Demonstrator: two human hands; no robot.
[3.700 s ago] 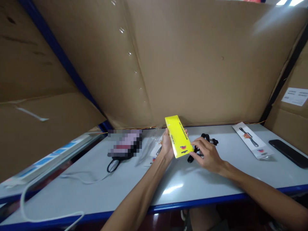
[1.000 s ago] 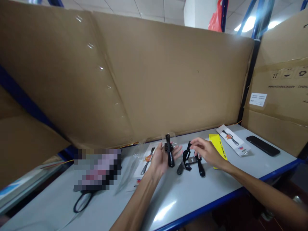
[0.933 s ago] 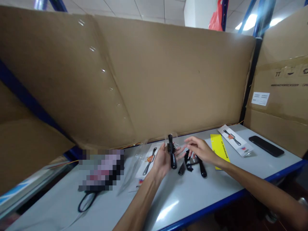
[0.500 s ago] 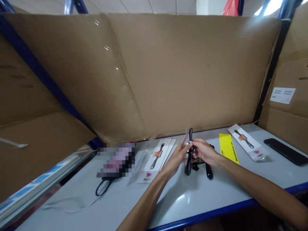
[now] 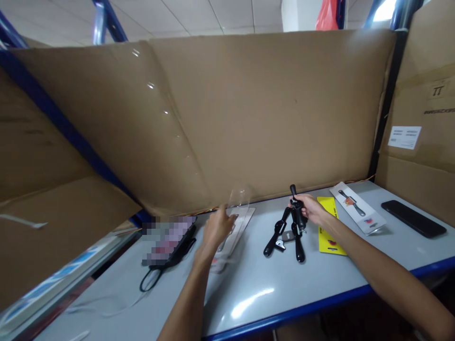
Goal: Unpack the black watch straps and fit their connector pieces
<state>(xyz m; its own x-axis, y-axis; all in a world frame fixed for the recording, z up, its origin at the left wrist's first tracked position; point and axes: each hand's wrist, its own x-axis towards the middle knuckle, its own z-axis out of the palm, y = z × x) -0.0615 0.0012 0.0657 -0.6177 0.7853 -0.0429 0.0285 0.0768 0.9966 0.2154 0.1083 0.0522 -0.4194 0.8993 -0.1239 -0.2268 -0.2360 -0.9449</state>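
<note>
My right hand (image 5: 310,208) is closed around a black spokeshave (image 5: 293,190), held tilted above the table. Beneath it lie more black two-handled tools of the same look, one with its handle (image 5: 270,246) pointing to the front left. Loose metal parts, including a small shiny piece (image 5: 280,245) and a flat grey plate (image 5: 287,236), rest beside them. At the left, my left hand (image 5: 217,228) grips a clear plastic blister shell (image 5: 239,198) over white printed cards (image 5: 244,228). Its fingertips are partly blurred.
Right of the tools lie a yellow card (image 5: 326,219), a white spokeshave package (image 5: 357,208) and a black phone (image 5: 414,219). A blurred-out device (image 5: 172,241) with a black loop sits at left. Cardboard panels (image 5: 249,118) wall in the grey table (image 5: 245,284).
My left hand has moved left, away from the spokeshave, carrying the clear shell to the cards. The right hand keeps the spokeshave, now tilted and farther right. The camera view has shifted slightly.
</note>
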